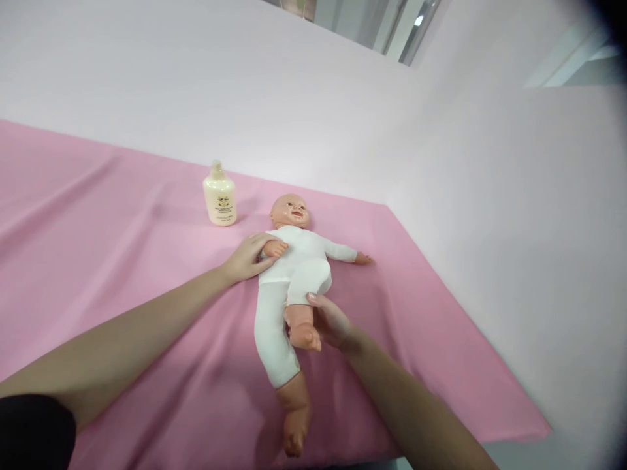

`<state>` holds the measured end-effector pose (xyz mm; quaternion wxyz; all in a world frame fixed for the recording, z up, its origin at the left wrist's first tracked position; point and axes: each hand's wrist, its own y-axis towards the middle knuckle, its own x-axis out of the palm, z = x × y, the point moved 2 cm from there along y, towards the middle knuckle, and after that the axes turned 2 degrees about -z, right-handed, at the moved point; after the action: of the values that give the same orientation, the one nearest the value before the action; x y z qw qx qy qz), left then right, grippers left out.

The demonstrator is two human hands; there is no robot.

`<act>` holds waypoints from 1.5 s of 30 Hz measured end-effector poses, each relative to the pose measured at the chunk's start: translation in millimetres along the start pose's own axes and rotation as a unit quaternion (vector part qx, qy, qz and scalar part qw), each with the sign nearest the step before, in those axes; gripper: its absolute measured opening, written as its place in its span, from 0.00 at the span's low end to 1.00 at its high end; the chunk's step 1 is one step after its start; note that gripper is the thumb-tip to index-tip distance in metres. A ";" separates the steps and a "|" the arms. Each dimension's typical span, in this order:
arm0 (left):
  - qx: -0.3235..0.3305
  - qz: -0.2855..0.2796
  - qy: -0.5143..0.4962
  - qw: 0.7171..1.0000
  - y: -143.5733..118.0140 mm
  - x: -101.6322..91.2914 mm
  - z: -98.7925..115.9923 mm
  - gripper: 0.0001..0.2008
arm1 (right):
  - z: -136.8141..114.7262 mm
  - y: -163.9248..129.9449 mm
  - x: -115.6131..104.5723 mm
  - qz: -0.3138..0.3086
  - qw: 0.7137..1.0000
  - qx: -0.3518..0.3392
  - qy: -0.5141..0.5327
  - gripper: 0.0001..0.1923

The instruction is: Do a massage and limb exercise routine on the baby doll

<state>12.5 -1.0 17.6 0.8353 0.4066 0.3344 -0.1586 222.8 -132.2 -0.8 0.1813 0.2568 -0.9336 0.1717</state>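
Doll (pixel 298 261) lies face up on pink cloth (pixel 122 248) over tabletop. Left hand (pixel 247 258) rests flat against doll's arm, fingers loosely together. Right hand (pixel 330 320), fingers clamped on doll's raised leg. Lotion bottle (pixel 220 195) upright nearby.

Looks like an infant-care training room: pink sheet (pixel 122 261) over a table, practice doll (pixel 294 274) lying on it, lotion bottle (pixel 220 196) beside, plain white walls (pixel 490 196), bit of window (pixel 392 23).

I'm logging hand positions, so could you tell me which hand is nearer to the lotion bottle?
Left. The left hand rests on the doll's arm, just below the lotion bottle; the right hand grips the doll's bent leg, farther away.
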 end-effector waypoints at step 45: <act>-0.015 0.001 -0.013 1.000 3.6 0.4 1.8 0.19 | -7.3 -4.8 9.6 0.022 1.000 0.006 -0.001 0.31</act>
<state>15.6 -0.1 20.2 0.8457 0.3919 0.3259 -0.1580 219.5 -137.1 10.7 0.1746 0.2371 -0.9383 0.1811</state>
